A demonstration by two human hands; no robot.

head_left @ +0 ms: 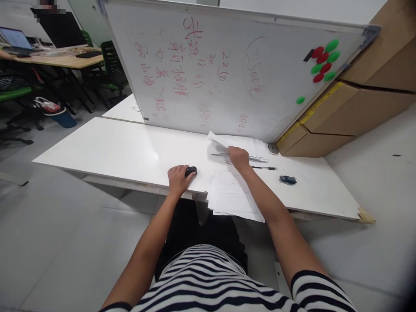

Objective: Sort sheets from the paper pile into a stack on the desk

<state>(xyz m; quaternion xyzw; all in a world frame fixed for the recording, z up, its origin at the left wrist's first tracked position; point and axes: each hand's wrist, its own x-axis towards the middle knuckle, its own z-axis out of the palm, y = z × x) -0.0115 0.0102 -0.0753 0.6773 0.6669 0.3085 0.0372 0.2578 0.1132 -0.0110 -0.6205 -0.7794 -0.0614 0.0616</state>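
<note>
My left hand (177,178) is closed round a black computer mouse (191,170), which rests on the white table (130,147) near its front edge. My right hand (239,157) grips the edge of some white paper sheets (217,146), whose left corner curls up off the table. Beneath that hand lie more papers, and a dark pen-like item (266,168) pokes out to its right. Closer to my body, a loose stack of printed papers (232,195) hangs over the front edge, partly covered by my right forearm.
A whiteboard (208,78) with red writing and round magnets (325,60) stands along the back of the table. Cardboard boxes (338,108) are piled at right. A small dark blue object (287,180) lies on the table's right side. A bin (63,118) stands far left.
</note>
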